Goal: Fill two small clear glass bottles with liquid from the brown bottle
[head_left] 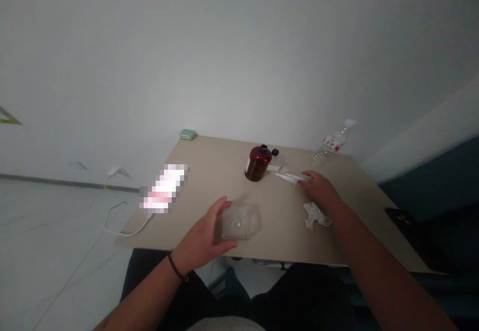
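My left hand [204, 233] grips a clear square container [235, 223] by its left side, near the front edge of the table. A small round shape shows at the middle of the container. Farther right, my right hand [318, 186] has its fingers on a flat white tissue packet [290, 177]; part of it is hidden by the fingers. A crumpled white tissue [316, 215] lies just in front of that hand. Left of the packet stands a dark red-brown bottle [258, 164] with an uncapped neck. Behind it is a small clear bottle with a black cap [275, 153].
A clear plastic water bottle [331, 144] stands at the table's back right. On the left lies a lit phone [164, 189] with a white cable [129, 233]. A small green case [187, 135] sits at the back left corner, by the wall [239, 61].
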Motion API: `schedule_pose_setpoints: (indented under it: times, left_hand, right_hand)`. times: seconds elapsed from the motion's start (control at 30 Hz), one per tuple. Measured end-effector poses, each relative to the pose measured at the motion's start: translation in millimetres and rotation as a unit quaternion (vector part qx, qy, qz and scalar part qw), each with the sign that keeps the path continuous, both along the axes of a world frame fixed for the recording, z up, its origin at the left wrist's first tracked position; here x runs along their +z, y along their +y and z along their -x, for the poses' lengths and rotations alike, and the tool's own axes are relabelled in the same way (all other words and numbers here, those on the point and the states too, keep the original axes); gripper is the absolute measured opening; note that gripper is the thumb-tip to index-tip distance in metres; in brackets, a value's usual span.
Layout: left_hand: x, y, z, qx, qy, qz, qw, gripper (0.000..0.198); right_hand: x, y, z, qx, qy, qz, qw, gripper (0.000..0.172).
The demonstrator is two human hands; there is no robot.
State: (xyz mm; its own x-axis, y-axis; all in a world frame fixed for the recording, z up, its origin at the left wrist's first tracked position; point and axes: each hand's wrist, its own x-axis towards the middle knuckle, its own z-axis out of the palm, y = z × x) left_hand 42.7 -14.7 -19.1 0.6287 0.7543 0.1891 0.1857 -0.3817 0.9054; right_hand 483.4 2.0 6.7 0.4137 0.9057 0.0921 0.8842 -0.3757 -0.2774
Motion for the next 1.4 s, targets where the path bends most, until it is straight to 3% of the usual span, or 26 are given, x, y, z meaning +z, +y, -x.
schedule_pose_setpoints:
  times: [0.3, 0.73, 0.93, 1.23, 1.4]
  left_hand:
    - [4.6, -1, 0, 0.001, 0.005, 0.012, 1.000, 0.098]
    - [3.7, -1, 0, -0.008, 0.007, 0.005, 1.000, 0.097]
    - [4.2, 0, 0, -0.002, 0.001, 0.008, 1.000, 0.099]
    - [6.3, 1, 0, -0.006, 0.001, 0.024, 1.000, 0.104]
    - [5.3, 3, 0, -0.012, -0.003, 0.024, 1.000, 0.104]
  right_hand:
    - [-0.5, 5, 6, -0.001, -0.011, 0.005, 1.000, 0.031]
    - [-5.0, 7, 5, -0.054, -0.001, -0.013, 0.998, 0.033]
    - [4.8, 5, 8, -0.048, 0.017, -0.048, 0.998, 0.041]
    - [34.7, 8, 60, 0.013, 0.046, -0.141, 0.989, 0.045]
    - [39.5, 14, 96, 0.062, 0.085, -0.188, 0.976, 0.046]
